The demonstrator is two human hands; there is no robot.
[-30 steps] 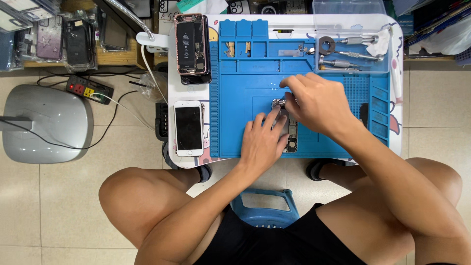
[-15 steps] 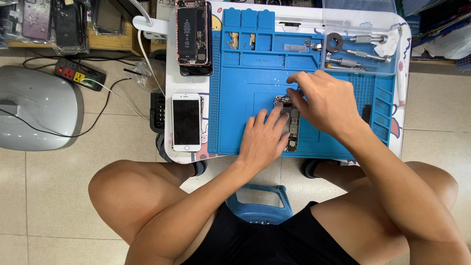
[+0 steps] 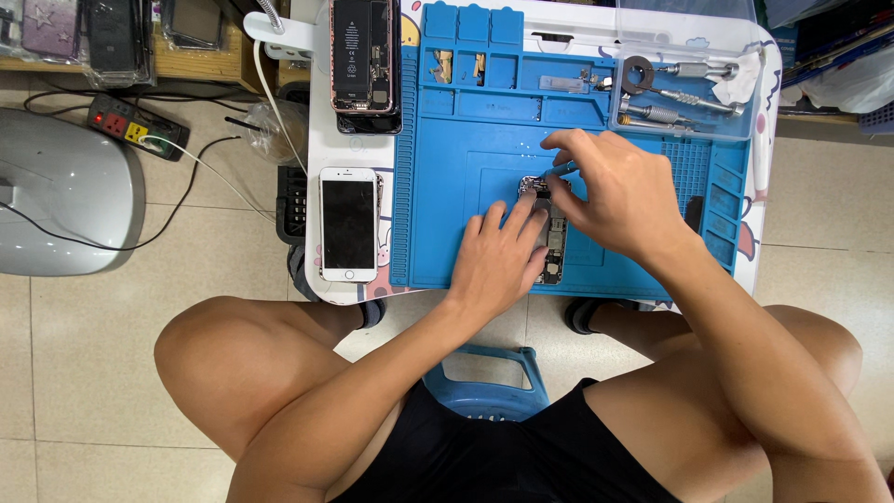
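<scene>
A circuit board (image 3: 551, 244) lies mid-mat (image 3: 466, 186) — whole phone (image 3: 348, 224) left, tool tray (image 3: 684, 93) behind-right.

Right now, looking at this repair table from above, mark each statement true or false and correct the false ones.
1. Both hands rest on the small circuit board on the blue mat. True: the left hand lies flat on it and the right hand pinches at its top end.
2. The white phone lies on the blue mat. False: it lies on the white table, left of the mat.
3. The opened phone sits behind the white phone. True.
4. The metal tools lie in the left hand. False: they lie in a clear tray at the mat's far right corner.
5. The power strip stands on the table. False: it lies on the floor.
</scene>
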